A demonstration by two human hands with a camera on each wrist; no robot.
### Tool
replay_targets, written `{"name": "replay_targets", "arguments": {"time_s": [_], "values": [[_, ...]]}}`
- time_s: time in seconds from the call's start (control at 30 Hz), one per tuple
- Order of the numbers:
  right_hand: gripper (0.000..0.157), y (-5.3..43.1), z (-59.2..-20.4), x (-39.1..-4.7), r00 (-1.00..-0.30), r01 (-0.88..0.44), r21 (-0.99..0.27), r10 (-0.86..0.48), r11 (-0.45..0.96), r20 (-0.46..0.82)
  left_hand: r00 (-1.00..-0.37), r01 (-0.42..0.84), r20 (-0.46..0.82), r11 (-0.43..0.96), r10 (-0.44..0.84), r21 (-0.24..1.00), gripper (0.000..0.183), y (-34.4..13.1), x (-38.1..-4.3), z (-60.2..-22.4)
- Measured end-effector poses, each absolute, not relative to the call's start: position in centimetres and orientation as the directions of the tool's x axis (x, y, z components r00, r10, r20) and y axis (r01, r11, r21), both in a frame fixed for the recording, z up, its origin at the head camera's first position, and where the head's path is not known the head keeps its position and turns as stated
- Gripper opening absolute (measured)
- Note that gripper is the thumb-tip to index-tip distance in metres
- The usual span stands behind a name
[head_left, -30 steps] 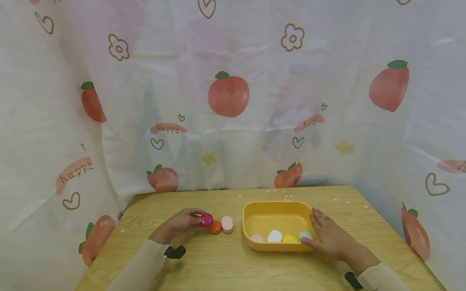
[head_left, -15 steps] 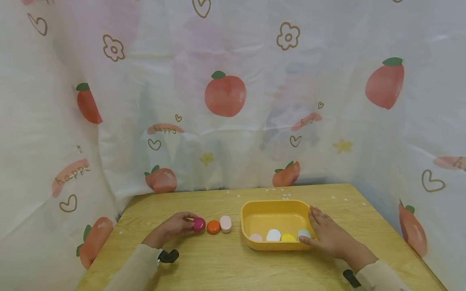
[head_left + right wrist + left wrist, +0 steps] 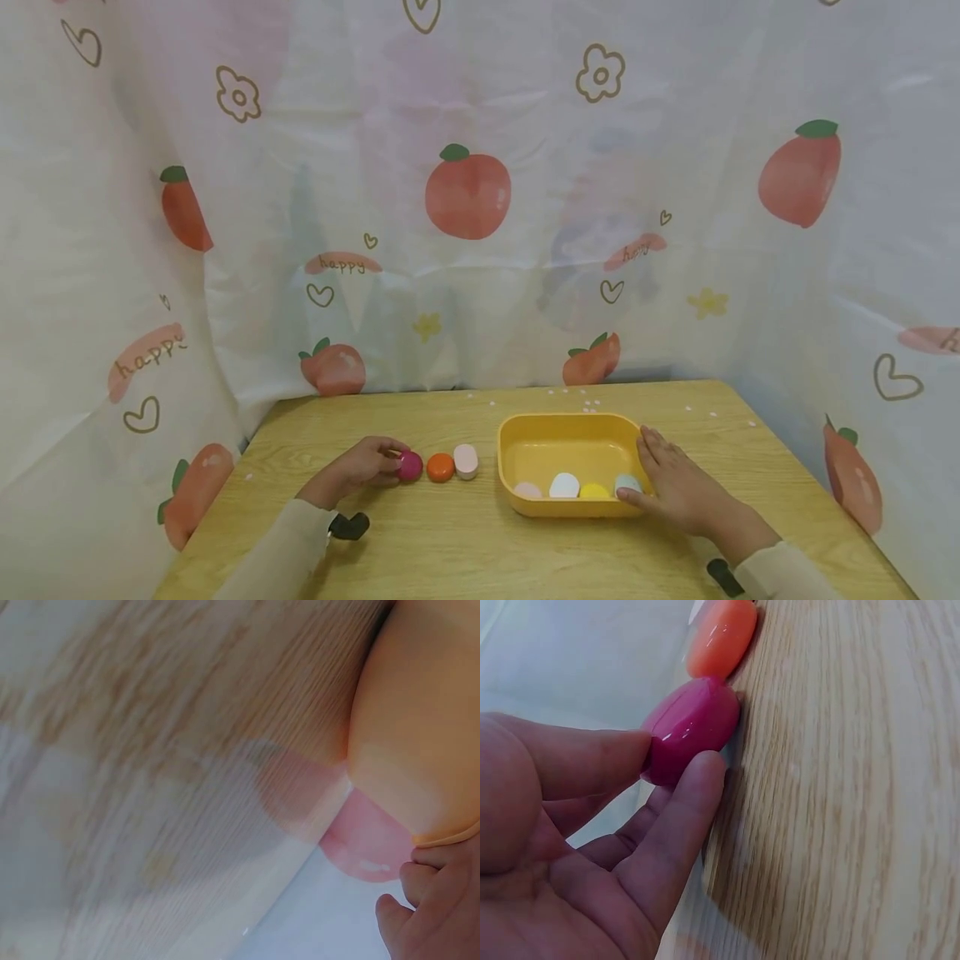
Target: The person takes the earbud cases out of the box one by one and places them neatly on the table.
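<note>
My left hand pinches a glossy magenta pebble-shaped piece between thumb and fingers, low at the tabletop. Just right of it sits a similar orange piece, with a pale pink oblong piece close beside that one. My right hand rests against the right end of a yellow rectangular tub, fingers straight along the side and thumb at the near rim. Inside the tub, along its near wall, lie a pink piece, a white piece, a yellow piece and a pale blue-green piece.
The wooden table carries small white petal-like specks near its back edge. A white curtain printed with fruit and hearts encloses the back and both sides.
My left hand has moved left and down with the magenta piece, from overlapping the orange piece in view to a small gap beside it. My right hand stays at the tub.
</note>
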State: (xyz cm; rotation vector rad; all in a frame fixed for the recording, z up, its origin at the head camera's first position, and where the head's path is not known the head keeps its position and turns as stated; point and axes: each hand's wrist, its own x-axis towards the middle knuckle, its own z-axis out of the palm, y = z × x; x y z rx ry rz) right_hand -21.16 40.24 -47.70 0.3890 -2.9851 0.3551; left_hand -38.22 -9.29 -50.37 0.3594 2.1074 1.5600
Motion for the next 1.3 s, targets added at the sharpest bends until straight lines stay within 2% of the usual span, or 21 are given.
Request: {"name": "replay_targets", "arguments": {"time_s": [0.4,0.7,0.97,1.3], "values": [[0.094,40.3,-47.7,-21.1,-0.961,-0.266,-0.224,-0.241,0.937,0.136,-0.884,0.005,-0.214,0.467,0.415,0.885,0.030,-8.3,-37.6,-49.8],[0.094,40.3,-47.7,-21.1,-0.960,-0.270,-0.224,-0.243,0.936,0.139,-0.901,0.007,-0.209,0.494,0.381,0.869,0.028,-7.8,-37.6,-49.9],[0.095,40.1,-47.8,-21.4,-0.960,-0.268,-0.227,-0.240,0.936,0.142,-0.910,0.190,-0.095,0.609,0.404,0.770,0.020,-8.2,-37.8,-49.5],[0.095,40.2,-47.8,-21.2,-0.962,-0.264,-0.234,-0.238,0.936,0.134,-0.910,0.157,-0.130,0.619,0.393,0.769,0.018,-8.0,-37.8,-49.8]]}}
